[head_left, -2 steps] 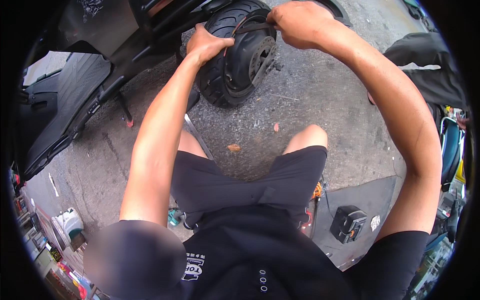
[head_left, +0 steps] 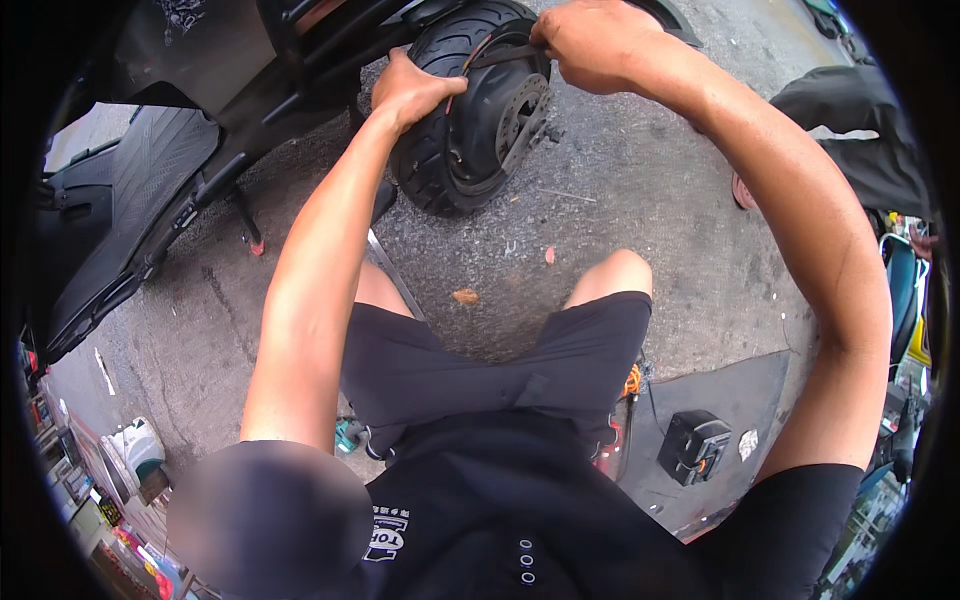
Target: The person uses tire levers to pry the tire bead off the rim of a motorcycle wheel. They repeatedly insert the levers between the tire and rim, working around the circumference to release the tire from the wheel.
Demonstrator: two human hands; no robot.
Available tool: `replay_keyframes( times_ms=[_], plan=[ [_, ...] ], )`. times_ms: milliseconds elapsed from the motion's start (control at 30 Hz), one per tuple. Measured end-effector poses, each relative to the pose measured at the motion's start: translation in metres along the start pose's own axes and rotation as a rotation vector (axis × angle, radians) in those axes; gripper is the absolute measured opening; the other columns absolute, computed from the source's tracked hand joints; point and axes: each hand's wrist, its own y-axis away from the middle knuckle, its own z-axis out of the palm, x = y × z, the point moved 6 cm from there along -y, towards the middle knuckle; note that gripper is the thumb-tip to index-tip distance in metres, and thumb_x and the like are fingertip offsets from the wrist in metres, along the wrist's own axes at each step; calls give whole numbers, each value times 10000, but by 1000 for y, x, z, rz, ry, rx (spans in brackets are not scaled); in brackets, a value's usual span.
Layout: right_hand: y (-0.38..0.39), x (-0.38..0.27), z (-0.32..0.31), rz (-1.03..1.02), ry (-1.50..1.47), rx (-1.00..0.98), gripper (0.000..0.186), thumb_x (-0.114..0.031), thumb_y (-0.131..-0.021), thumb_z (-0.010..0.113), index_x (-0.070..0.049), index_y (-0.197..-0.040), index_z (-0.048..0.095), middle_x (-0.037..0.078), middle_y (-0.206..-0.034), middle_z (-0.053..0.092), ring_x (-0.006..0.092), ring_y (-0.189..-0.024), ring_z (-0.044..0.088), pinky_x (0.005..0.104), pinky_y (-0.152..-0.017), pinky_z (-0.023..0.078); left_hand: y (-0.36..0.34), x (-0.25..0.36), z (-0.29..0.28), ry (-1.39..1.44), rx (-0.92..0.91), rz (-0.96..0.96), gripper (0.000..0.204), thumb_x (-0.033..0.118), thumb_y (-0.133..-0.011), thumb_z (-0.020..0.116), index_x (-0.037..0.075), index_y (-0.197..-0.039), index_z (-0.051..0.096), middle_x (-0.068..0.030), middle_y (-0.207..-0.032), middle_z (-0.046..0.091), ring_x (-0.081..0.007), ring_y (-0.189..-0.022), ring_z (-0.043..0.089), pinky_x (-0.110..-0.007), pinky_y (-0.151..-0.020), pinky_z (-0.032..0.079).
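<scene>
A scooter wheel with a black tyre [head_left: 425, 160] stands tilted at the top middle. Its dark hub [head_left: 483, 130] carries a brake disc [head_left: 520, 112] on the right side. My left hand [head_left: 412, 88] grips the tyre, thumb stretched across to the rim; its other fingers are partly hidden behind the tread. My right hand [head_left: 595, 45] is closed round a flat dark bar that looks like a tyre lever [head_left: 503, 57]. The bar's far end lies at the tyre's inner edge, near my left thumb. A thin orange-red line runs along the rim there.
A black scooter body [head_left: 200, 90] fills the upper left, its stand on the ground. Another person's dark trouser leg [head_left: 840, 100] is at the right. A black case [head_left: 695, 447] lies on a grey mat [head_left: 735, 390], near an orange cord [head_left: 631, 381].
My right forearm has shifted slightly outward to the right. More of the other person's foot shows beside it. Both hands keep their places at the wheel.
</scene>
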Motion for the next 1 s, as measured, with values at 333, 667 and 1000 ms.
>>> replay_keyframes(
  times_ms=[333, 667, 1000],
  plan=[
    [-84, -42, -39, -202, 445, -429, 303, -228, -808, 692, -39, -1017, 806, 184, -1062, 767, 352, -999, 729, 492, -843, 567, 0, 3, 1, 19, 8, -14, 1209, 433, -592, 853, -159, -1505, 325, -338, -1353, 609, -406, -1271, 621, -397, -1089, 493],
    [-136, -61, -30, -199, 507, -451, 289, -67, -858, 623, -32, -1113, 755, 213, -1072, 750, 338, -1020, 725, 433, -860, 577, -1, -18, -13, 27, 60, -48, 1145, 421, -612, 870, -98, -1502, 371, -323, -1354, 605, -413, -1262, 619, -423, -1086, 498],
    [-99, -61, -63, 101, 250, -368, 293, -28, -811, 661, -10, -1087, 755, 208, -1084, 752, 379, -1023, 735, 464, -822, 596, -2, -7, -4, 61, 25, -10, 1122, 395, -625, 870, -97, -1502, 370, -338, -1358, 579, -451, -1234, 622, -433, -1078, 505]
  ],
)
